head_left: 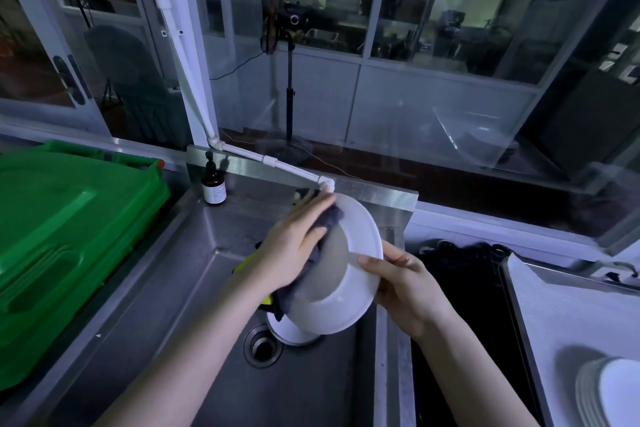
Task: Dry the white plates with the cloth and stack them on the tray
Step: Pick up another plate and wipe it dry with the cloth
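Above the stainless steel sink (194,288), the right hand (405,284) grips a tilted round white plate (349,284) by its rim while the left hand (294,246) presses a dark grey cloth (330,218) against it.

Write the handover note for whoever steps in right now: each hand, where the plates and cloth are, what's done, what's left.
Left hand: presses the dark cloth against the tilted white plate, over the sink.
Right hand: fingers pinch that plate's rim, holding it up.
Done: a stack of white plates sits on the tray at the right.
Left: finish wiping the held plate and add it to the stack; at least one more plate lies in the sink by the drain, under the held one. Whether others lie beneath it cannot be seen.
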`<state>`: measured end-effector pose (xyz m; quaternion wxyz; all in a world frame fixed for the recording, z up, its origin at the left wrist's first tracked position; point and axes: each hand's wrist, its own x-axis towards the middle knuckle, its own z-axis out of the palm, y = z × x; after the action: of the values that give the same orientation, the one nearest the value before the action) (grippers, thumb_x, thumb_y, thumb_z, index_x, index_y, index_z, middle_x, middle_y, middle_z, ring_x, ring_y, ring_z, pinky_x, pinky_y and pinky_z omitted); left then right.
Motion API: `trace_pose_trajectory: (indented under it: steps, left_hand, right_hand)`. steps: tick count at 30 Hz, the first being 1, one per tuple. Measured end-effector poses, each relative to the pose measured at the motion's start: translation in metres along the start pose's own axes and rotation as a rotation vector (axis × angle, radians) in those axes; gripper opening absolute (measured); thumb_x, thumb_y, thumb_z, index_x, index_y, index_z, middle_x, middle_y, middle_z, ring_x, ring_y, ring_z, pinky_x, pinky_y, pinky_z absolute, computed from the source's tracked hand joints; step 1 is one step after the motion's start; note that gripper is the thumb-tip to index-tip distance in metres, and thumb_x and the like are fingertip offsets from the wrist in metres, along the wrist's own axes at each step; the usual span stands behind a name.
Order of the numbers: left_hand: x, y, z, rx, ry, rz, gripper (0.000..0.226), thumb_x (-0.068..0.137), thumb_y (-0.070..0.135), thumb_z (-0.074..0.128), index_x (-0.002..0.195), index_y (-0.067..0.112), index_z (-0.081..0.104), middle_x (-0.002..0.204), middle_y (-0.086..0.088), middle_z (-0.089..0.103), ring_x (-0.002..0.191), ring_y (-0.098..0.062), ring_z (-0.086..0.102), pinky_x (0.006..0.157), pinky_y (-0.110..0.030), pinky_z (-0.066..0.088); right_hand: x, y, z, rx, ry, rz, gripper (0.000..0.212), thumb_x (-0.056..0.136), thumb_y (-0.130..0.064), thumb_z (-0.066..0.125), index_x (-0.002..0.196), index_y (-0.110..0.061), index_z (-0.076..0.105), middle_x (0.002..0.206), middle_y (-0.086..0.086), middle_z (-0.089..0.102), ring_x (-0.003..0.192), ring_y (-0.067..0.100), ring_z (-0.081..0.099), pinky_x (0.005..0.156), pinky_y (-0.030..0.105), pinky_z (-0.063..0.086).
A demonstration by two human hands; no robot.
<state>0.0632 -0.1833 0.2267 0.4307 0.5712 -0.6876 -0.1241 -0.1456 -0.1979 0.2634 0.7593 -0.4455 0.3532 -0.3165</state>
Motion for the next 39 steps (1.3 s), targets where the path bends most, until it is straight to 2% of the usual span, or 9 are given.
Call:
trace_pose_trajectory:
  steps: [4,7,12,16,18,22,28,34,39]
  left_hand:
    - [-0.012,-0.011,0.000,-0.020,0.059,-0.172,0.056,0.100,0.008,0.050,0.150,0.027,0.033,0.152,0.027,0.020,0.144,0.003,0.016,0.112,-0.004,0.015]
    - [-0.036,-0.003,0.014,0.045,0.041,-0.065,0.054,0.099,0.015,0.047,0.151,0.024,0.035,0.157,0.020,0.024,0.149,-0.003,0.014,0.121,-0.023,0.015]
    - [-0.044,0.034,0.029,-0.011,-0.060,0.048,0.060,0.098,0.020,0.046,0.154,0.025,0.025,0.158,0.022,0.016,0.148,0.003,0.008,0.118,-0.014,0.010]
    - [-0.027,0.001,0.019,-0.001,0.005,-0.095,0.057,0.097,0.025,0.042,0.152,0.024,0.028,0.159,0.018,0.019,0.150,-0.004,0.013,0.123,-0.036,0.019]
    - [-0.036,0.000,0.019,0.016,0.004,-0.091,0.057,0.097,0.022,0.044,0.151,0.023,0.029,0.158,0.018,0.021,0.150,-0.008,0.016,0.122,-0.040,0.022]
    - [-0.056,0.024,0.029,0.012,-0.087,0.084,0.059,0.099,0.015,0.048,0.154,0.021,0.027,0.162,0.014,0.020,0.150,-0.009,0.015,0.122,-0.028,0.016]
    - [-0.019,0.023,0.022,-0.034,-0.091,0.050,0.059,0.100,0.016,0.046,0.154,0.019,0.025,0.161,0.015,0.017,0.150,-0.004,0.011,0.118,-0.014,0.011]
    - [-0.035,0.003,0.022,-0.007,0.025,-0.060,0.055,0.098,0.020,0.044,0.152,0.020,0.032,0.159,0.016,0.022,0.150,-0.005,0.013,0.122,-0.033,0.018]
    - [-0.055,0.033,0.033,-0.007,-0.060,0.055,0.058,0.101,0.015,0.045,0.154,0.023,0.024,0.163,0.014,0.017,0.151,-0.007,0.009,0.122,-0.026,0.012]
  right_hand:
    - [0.000,-0.006,-0.004,0.065,0.049,-0.045,0.041,0.078,-0.009,0.071,0.118,-0.009,0.071,0.113,0.018,0.072,0.095,0.027,0.070,0.072,0.034,0.059]
    - [0.002,-0.001,-0.004,0.124,0.076,-0.059,0.040,0.079,-0.011,0.065,0.119,-0.009,0.071,0.111,0.015,0.073,0.093,0.023,0.071,0.072,0.031,0.060]
    - [0.002,0.013,0.002,0.154,0.090,-0.022,0.040,0.080,-0.010,0.065,0.119,-0.002,0.069,0.112,0.021,0.072,0.091,0.026,0.071,0.074,0.032,0.061]
    - [-0.001,0.011,-0.002,0.131,0.091,-0.034,0.037,0.077,-0.009,0.067,0.114,-0.005,0.072,0.111,0.019,0.073,0.092,0.026,0.071,0.075,0.033,0.061]
    - [-0.001,0.003,-0.005,0.122,0.102,-0.067,0.039,0.077,-0.010,0.067,0.115,-0.007,0.072,0.111,0.018,0.073,0.093,0.026,0.071,0.075,0.033,0.060]
    - [0.004,-0.005,-0.007,0.164,0.129,-0.095,0.037,0.077,-0.009,0.065,0.113,-0.005,0.071,0.104,0.019,0.074,0.086,0.025,0.072,0.070,0.032,0.061]
    - [0.001,0.005,-0.002,0.114,0.075,-0.032,0.029,0.079,-0.010,0.065,0.105,-0.009,0.077,0.106,0.018,0.074,0.087,0.024,0.072,0.071,0.032,0.060]
    - [0.000,-0.007,-0.011,0.107,0.098,-0.101,0.039,0.077,-0.009,0.066,0.115,-0.005,0.071,0.104,0.016,0.074,0.086,0.023,0.072,0.066,0.030,0.059]
    - [0.002,-0.004,-0.008,0.118,0.089,-0.100,0.037,0.079,-0.009,0.063,0.116,-0.003,0.070,0.106,0.019,0.074,0.088,0.025,0.072,0.072,0.032,0.061]
